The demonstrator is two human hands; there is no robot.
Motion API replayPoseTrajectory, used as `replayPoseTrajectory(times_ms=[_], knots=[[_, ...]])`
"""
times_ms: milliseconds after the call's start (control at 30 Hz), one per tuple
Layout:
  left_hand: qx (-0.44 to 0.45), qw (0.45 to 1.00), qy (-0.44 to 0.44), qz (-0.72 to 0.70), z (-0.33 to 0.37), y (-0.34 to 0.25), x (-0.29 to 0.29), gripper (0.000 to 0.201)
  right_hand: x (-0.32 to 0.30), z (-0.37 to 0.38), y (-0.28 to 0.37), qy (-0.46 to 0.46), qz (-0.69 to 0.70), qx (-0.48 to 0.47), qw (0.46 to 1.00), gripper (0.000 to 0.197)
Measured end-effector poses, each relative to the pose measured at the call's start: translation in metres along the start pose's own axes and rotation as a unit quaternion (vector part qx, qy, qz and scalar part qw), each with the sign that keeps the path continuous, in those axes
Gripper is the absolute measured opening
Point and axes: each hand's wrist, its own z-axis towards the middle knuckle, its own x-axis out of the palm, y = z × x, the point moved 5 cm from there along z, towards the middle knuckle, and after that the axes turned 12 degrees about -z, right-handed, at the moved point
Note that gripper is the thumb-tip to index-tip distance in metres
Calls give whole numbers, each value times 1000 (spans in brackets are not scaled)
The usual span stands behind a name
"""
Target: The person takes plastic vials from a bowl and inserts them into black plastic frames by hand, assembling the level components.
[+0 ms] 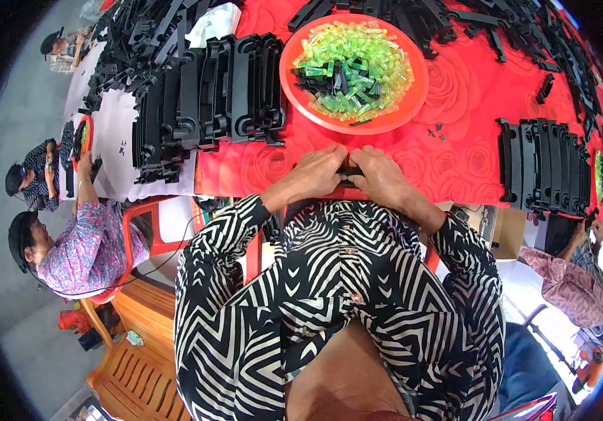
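At the near edge of the red tablecloth (449, 168), my left hand (319, 172) and my right hand (380, 175) are close together. Both are closed on a dark plastic part (347, 172), mostly hidden by my fingers. Just beyond them is a round red basin (352, 127). Small yellow-green translucent pieces (357, 43) fill it, with some small black pieces (347, 78) among them. Left of the basin, long black plastic strips (210, 91) stand packed in a row. A second row of black strips (545, 165) sits to the right of my hands.
Loose black strips (413, 24) heap along the far side, and a white plastic bag (215, 24) lies at the far left. Tiny dark bits (436, 132) dot the cloth. Co-workers (87, 245) sit at the left, near a wooden bench (136, 365). A cardboard box (508, 231) stands below the table at right.
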Motion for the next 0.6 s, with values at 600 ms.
replayPoseTrajectory(times_ms=[600], knots=[[-39, 998, -40, -9, 4, 2, 3, 17, 7, 12, -10, -4, -6, 6, 1000, 26]])
